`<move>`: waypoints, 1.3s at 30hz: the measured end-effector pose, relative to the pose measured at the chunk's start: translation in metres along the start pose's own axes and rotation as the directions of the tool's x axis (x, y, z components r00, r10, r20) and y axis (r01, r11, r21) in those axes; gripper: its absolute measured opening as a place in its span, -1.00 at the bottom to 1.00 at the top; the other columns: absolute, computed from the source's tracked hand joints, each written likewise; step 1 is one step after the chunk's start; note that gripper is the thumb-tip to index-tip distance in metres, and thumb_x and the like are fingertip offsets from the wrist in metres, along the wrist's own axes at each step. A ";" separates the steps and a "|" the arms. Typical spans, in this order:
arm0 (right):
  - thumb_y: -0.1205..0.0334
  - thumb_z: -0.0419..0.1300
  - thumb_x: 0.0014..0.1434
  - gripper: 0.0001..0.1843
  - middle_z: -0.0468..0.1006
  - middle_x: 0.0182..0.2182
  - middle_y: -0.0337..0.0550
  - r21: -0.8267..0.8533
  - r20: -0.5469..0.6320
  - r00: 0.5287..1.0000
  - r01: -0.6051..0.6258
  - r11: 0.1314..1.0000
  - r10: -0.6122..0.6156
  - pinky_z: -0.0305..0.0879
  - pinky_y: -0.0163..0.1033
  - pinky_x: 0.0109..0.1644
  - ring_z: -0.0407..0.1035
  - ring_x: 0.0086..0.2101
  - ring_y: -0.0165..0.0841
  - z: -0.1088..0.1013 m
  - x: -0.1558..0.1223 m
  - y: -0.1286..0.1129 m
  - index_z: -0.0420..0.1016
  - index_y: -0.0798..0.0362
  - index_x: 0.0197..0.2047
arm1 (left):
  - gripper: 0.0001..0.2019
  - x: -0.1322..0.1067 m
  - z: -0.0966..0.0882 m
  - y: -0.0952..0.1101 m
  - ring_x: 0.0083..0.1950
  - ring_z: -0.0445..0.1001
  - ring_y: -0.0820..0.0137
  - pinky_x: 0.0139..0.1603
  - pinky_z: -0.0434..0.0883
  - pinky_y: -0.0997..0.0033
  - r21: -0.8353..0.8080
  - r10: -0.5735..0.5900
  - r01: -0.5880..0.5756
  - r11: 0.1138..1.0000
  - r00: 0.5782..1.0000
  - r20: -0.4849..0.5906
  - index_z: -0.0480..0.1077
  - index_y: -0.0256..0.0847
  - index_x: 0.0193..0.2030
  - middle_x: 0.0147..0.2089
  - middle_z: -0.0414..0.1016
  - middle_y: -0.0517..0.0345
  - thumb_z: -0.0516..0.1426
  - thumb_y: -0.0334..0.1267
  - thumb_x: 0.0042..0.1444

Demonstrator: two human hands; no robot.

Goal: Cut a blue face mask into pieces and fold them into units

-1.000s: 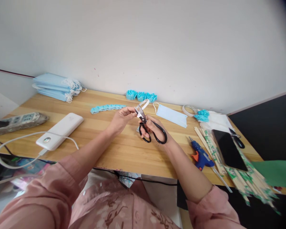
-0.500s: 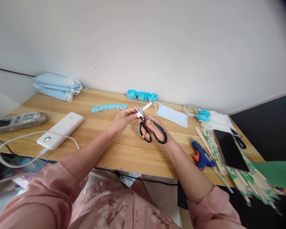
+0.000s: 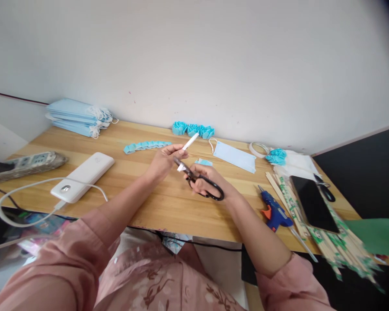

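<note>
My left hand [image 3: 164, 162] pinches a narrow white strip [image 3: 191, 141] that points up and away over the table. In my right hand [image 3: 210, 178] is a pair of black-handled scissors [image 3: 214, 188], its blades at the strip's lower end beside my left fingers. A small white bit [image 3: 180, 167] shows at the blades; whether it is cut loose I cannot tell. Just beyond my right hand lies a small light-blue piece [image 3: 203, 162]. Left of it a pleated blue strip [image 3: 145, 147] rests on the table, and several blue fabric flowers [image 3: 193, 129] stand along the wall.
A flat blue face mask [image 3: 235, 156] lies right of centre, a mask stack [image 3: 74, 116] at back left. On the right are a blue glue gun [image 3: 274, 211], wrapped chopsticks [image 3: 327, 242], a phone [image 3: 313, 203] and a tape roll [image 3: 258, 149]. A power bank [image 3: 84, 177] with cable sits left.
The scissors have turned, with the blades now pointing left and nearly closed instead of upward and apart. The white strip tilts more steeply. The small light-blue piece is uncovered.
</note>
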State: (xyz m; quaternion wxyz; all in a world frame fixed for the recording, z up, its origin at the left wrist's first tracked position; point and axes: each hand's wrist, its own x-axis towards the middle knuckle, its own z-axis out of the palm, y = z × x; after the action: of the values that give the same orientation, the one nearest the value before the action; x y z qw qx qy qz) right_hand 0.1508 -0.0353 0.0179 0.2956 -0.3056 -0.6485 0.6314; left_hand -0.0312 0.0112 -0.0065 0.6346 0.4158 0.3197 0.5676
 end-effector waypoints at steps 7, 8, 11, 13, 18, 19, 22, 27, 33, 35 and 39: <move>-0.40 0.14 0.15 -0.31 0.39 -0.41 -0.22 -0.027 0.034 0.990 0.140 0.990 -0.139 0.24 -0.27 -0.38 0.24 -0.48 -0.45 -0.018 -0.009 -0.009 0.36 0.09 -0.02 | -0.76 0.001 -0.001 0.009 -0.26 0.51 0.39 0.02 0.45 0.25 -0.044 0.057 -0.056 0.997 0.998 0.027 0.59 -0.23 -0.35 -0.36 0.59 0.13 0.42 -0.14 -0.11; -0.36 0.13 0.18 -0.35 0.38 -0.44 -0.24 -0.033 -0.005 0.993 0.121 0.992 -0.121 0.23 -0.28 -0.40 0.23 -0.50 -0.46 -0.020 -0.009 -0.009 0.35 0.08 -0.03 | -0.76 0.001 -0.001 0.010 -0.25 0.52 0.38 0.03 0.45 0.24 -0.040 0.063 -0.062 0.997 0.997 0.032 0.59 -0.24 -0.36 -0.35 0.59 0.12 0.42 -0.13 -0.09; -0.30 0.16 0.20 -0.42 0.39 -0.47 -0.27 -0.046 -0.095 0.995 0.037 0.998 -0.041 0.22 -0.31 -0.46 0.24 -0.55 -0.48 -0.024 -0.010 -0.009 0.36 0.09 -0.08 | -0.74 0.000 -0.001 0.011 -0.21 0.52 0.36 0.06 0.44 0.22 -0.041 0.061 -0.058 0.997 0.997 0.052 0.59 -0.25 -0.37 -0.33 0.59 0.09 0.41 -0.11 -0.08; -0.30 0.18 0.19 -0.44 0.39 -0.49 -0.28 -0.050 -0.123 0.992 -0.003 0.999 -0.003 0.20 -0.33 -0.50 0.24 -0.57 -0.49 -0.023 -0.009 -0.009 0.37 0.09 -0.12 | -0.74 0.000 0.000 0.011 -0.21 0.53 0.35 0.05 0.44 0.22 -0.044 0.057 -0.054 0.998 0.996 0.075 0.59 -0.26 -0.36 -0.32 0.60 0.07 0.41 -0.11 -0.07; -0.33 0.19 0.17 -0.40 0.39 -0.53 -0.30 -0.026 -0.122 0.992 -0.024 0.999 0.021 0.18 -0.37 -0.56 0.22 -0.61 -0.53 -0.019 -0.009 -0.012 0.38 0.11 -0.13 | -0.74 -0.001 0.002 0.009 -0.22 0.53 0.35 0.04 0.44 0.22 -0.044 0.050 -0.046 0.998 0.994 0.102 0.60 -0.27 -0.37 -0.33 0.60 0.07 0.41 -0.11 -0.07; -0.33 0.19 0.16 -0.39 0.39 -0.52 -0.30 -0.021 -0.115 0.993 -0.024 0.999 0.021 0.19 -0.37 -0.56 0.22 -0.61 -0.53 -0.018 -0.009 -0.012 0.38 0.12 -0.13 | -0.74 -0.001 0.003 0.008 -0.22 0.53 0.36 0.04 0.44 0.22 -0.044 0.047 -0.043 0.998 0.994 0.102 0.60 -0.27 -0.37 -0.32 0.61 0.08 0.41 -0.11 -0.07; -0.32 0.19 0.17 -0.39 0.40 -0.52 -0.29 -0.006 -0.100 0.995 -0.023 1.000 0.022 0.20 -0.37 -0.57 0.23 -0.62 -0.53 -0.018 -0.009 -0.012 0.38 0.12 -0.13 | -0.75 0.000 0.002 0.006 -0.22 0.54 0.35 0.07 0.43 0.19 -0.044 0.043 -0.039 0.998 0.993 0.112 0.59 -0.26 -0.35 -0.30 0.62 0.08 0.41 -0.12 -0.06; -0.34 0.18 0.17 -0.39 0.39 -0.55 -0.31 0.074 -0.086 0.996 -0.006 0.997 0.013 0.18 -0.38 -0.59 0.22 -0.64 -0.52 -0.019 -0.008 -0.007 0.37 0.11 -0.12 | -0.76 0.001 0.000 0.000 -0.23 0.55 0.38 0.13 0.41 0.13 -0.068 0.049 -0.040 0.997 0.989 0.139 0.60 -0.23 -0.32 -0.31 0.62 0.13 0.43 -0.15 -0.08; -0.33 0.18 0.17 -0.38 0.41 -0.54 -0.27 0.125 -0.108 0.994 0.000 0.992 0.013 0.21 -0.36 -0.61 0.24 -0.62 -0.50 -0.021 -0.007 -0.004 0.40 0.13 -0.12 | -0.76 0.003 -0.002 -0.005 -0.21 0.57 0.37 0.13 0.43 0.13 -0.050 0.044 -0.037 0.998 0.987 0.154 0.60 -0.20 -0.31 -0.29 0.64 0.15 0.43 -0.14 -0.08; -0.34 0.18 0.16 -0.37 0.41 -0.54 -0.27 0.128 -0.108 0.994 0.005 0.992 0.009 0.21 -0.36 -0.61 0.24 -0.63 -0.50 -0.021 -0.006 -0.003 0.41 0.13 -0.12 | -0.77 0.003 -0.003 -0.006 -0.21 0.57 0.38 0.13 0.43 0.16 -0.042 0.050 -0.044 0.998 0.987 0.152 0.61 -0.19 -0.32 -0.29 0.64 0.16 0.43 -0.13 -0.08; -0.32 0.17 0.17 -0.39 0.43 -0.55 -0.26 0.136 -0.106 0.994 0.017 0.991 -0.003 0.21 -0.36 -0.59 0.25 -0.63 -0.49 -0.021 -0.006 0.000 0.43 0.13 -0.12 | -0.77 0.004 -0.003 -0.005 -0.20 0.56 0.40 0.13 0.42 0.19 -0.041 0.058 -0.053 0.998 0.989 0.136 0.62 -0.16 -0.34 -0.30 0.64 0.18 0.44 -0.12 -0.12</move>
State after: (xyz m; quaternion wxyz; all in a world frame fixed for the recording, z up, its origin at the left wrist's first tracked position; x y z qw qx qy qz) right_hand 0.1709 -0.0258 0.0183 0.3529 -0.3144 -0.5888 0.6557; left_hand -0.0308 0.0152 -0.0122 0.6467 0.4505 0.2532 0.5611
